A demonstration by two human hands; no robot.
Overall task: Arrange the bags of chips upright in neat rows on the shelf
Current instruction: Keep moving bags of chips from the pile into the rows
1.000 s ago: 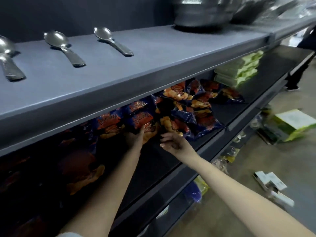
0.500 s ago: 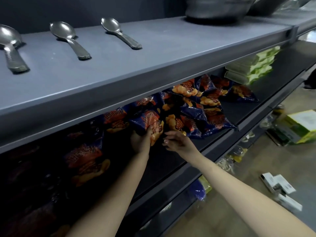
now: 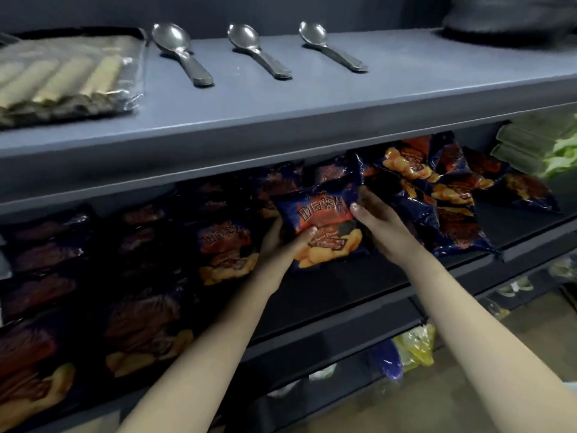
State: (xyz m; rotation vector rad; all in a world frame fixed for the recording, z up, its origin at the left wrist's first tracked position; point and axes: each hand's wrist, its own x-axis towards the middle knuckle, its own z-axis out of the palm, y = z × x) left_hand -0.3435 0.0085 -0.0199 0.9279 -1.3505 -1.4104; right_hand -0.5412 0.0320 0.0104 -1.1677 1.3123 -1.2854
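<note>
A dark blue and orange chip bag (image 3: 323,225) stands nearly upright on the dark middle shelf (image 3: 327,289). My left hand (image 3: 282,242) grips its lower left edge, thumb across the front. My right hand (image 3: 382,228) holds its right side, thumb on the front and fingers behind. Several matching bags (image 3: 224,250) stand in rows to the left, dim in shadow. A loose heap of bags (image 3: 437,189) lies tumbled to the right.
The grey upper shelf (image 3: 312,101) overhangs the bags and carries three metal spoons (image 3: 259,50) and a wrapped pack of tan rolls (image 3: 62,76). Green packs (image 3: 543,145) sit at the far right. Yellow and blue items (image 3: 409,351) lie on the shelf below.
The view swung left and closer. My right hand, which hovered by the bag, now holds its right side, and the bag stands more upright between both hands.
</note>
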